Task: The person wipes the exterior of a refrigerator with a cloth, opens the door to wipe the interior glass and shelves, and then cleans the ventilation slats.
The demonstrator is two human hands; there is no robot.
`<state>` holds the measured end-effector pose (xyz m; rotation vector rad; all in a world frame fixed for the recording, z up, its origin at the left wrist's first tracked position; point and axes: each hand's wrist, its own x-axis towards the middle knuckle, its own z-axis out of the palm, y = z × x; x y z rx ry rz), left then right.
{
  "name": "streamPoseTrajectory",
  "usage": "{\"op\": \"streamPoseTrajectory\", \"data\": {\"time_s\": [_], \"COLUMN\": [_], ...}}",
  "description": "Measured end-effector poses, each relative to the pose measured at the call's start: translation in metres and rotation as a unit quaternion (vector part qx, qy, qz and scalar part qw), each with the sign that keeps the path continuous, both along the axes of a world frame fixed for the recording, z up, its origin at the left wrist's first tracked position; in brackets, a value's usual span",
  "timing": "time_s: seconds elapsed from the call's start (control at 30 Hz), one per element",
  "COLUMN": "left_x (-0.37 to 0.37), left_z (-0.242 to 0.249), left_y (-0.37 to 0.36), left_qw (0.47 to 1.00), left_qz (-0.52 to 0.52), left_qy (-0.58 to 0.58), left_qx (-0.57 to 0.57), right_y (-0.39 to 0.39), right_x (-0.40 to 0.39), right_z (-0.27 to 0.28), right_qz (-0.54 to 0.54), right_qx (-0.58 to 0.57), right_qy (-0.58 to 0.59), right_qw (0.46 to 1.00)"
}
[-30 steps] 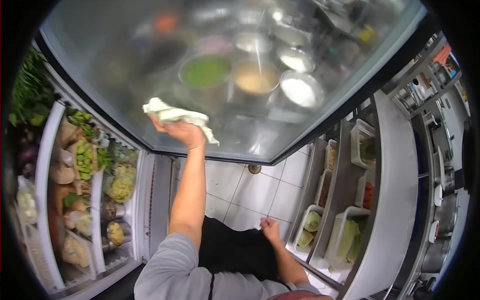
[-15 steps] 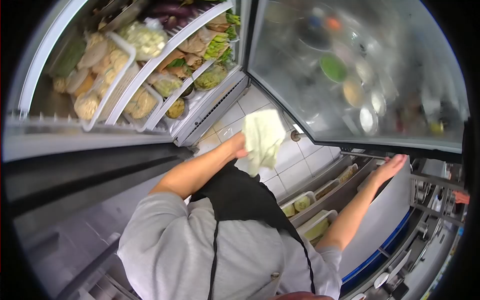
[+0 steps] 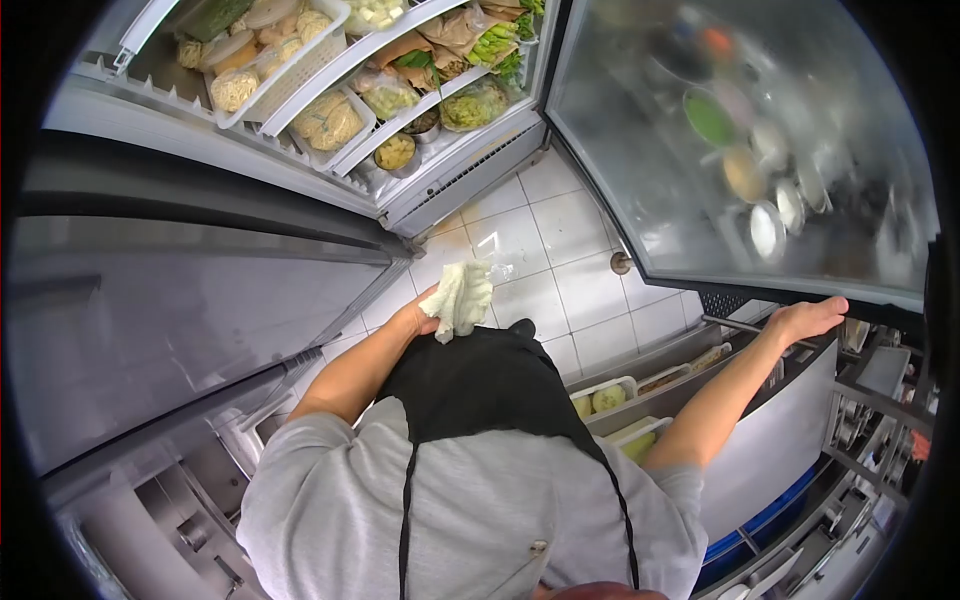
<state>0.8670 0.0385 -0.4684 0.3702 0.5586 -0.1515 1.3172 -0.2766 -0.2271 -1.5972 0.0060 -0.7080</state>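
Note:
A pale yellow-green cloth (image 3: 460,298) hangs crumpled from my left hand (image 3: 425,312), whose fingers are closed on it in front of the black apron. My right hand (image 3: 808,320) is stretched out to the right, with its fingers round the edge of the open glass fridge door (image 3: 680,200). Part of the grip is hidden behind the door's dark frame. Ahead, the open fridge (image 3: 430,200) holds bagged noodles (image 3: 328,120), leafy greens (image 3: 495,45) and a metal tub with yellow food (image 3: 396,153).
White floor tiles (image 3: 560,225) lie between me and the fridge. A dark grey door (image 3: 200,310) stands on my left. By my right arm is an open drawer (image 3: 680,400) with containers of food. Metal racks (image 3: 880,400) with utensils stand at far right.
My left hand has drawn the cloth down and left, closer to my body. My right hand has moved a little to the right along with the glass door. The view has shifted.

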Motion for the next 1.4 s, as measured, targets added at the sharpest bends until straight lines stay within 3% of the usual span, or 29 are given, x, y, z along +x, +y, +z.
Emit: {"op": "streamPoseTrajectory", "data": {"time_s": [0.03, 0.17, 0.27, 0.33, 0.47, 0.57, 0.67, 0.7, 0.87, 1.07, 1.17, 1.2, 1.27, 1.4], "left_x": [-0.007, -0.018, -0.048, -0.076, -0.141, -0.18, -0.213, -0.216, -0.245, -0.252, -0.249, -0.251, -0.255, -0.243], "left_z": [-0.005, 0.013, 0.015, 0.003, -0.023, -0.016, -0.022, -0.002, -0.034, -0.049, -0.038, -0.046, -0.056, -0.031], "left_y": [-0.001, 0.0, 0.013, 0.022, 0.035, 0.034, 0.041, 0.041, 0.055, 0.064, 0.06, 0.061, 0.064, 0.055], "left_qw": [1.0, 0.987, 0.972, 0.977, 0.986, 0.989, 0.992, 0.991, 0.99, 0.99, 0.986, 0.985, 0.984, 0.979], "left_qz": [-0.013, -0.1, -0.148, -0.122, -0.068, -0.001, 0.004, -0.003, 0.019, 0.006, 0.036, 0.034, 0.023, 0.013], "left_qy": [-0.001, 0.051, 0.076, 0.08, 0.089, 0.09, 0.054, 0.054, 0.055, 0.021, 0.053, 0.044, 0.026, 0.044], "left_qx": [-0.002, 0.116, 0.167, 0.157, 0.12, 0.118, 0.113, 0.123, 0.127, 0.142, 0.156, 0.162, 0.177, 0.197], "right_y": [-0.008, 0.004, 0.029, 0.043, 0.077, 0.101, 0.124, 0.132, 0.183, 0.218, 0.244, 0.25, 0.269, 0.268], "right_x": [0.004, -0.063, -0.121, -0.147, -0.209, -0.254, -0.295, -0.305, -0.359, -0.402, -0.406, -0.411, -0.424, -0.451], "right_z": [-0.016, -0.016, -0.013, -0.024, -0.033, -0.036, -0.038, -0.038, -0.036, -0.046, -0.059, -0.056, -0.054, -0.038], "right_qz": [-0.052, 0.001, -0.019, -0.057, -0.097, -0.052, -0.028, 0.004, 0.127, 0.241, 0.276, 0.274, 0.303, 0.386], "right_qx": [-0.017, -0.021, -0.072, -0.094, -0.11, -0.086, -0.116, -0.099, -0.022, -0.096, -0.07, -0.124, -0.101, -0.209], "right_qy": [-0.036, -0.016, -0.091, -0.161, -0.172, -0.179, -0.167, -0.173, -0.195, -0.196, -0.198, -0.21, -0.211, -0.227], "right_qw": [0.998, 1.0, 0.993, 0.981, 0.974, 0.979, 0.979, 0.98, 0.972, 0.946, 0.938, 0.93, 0.924, 0.869]}}
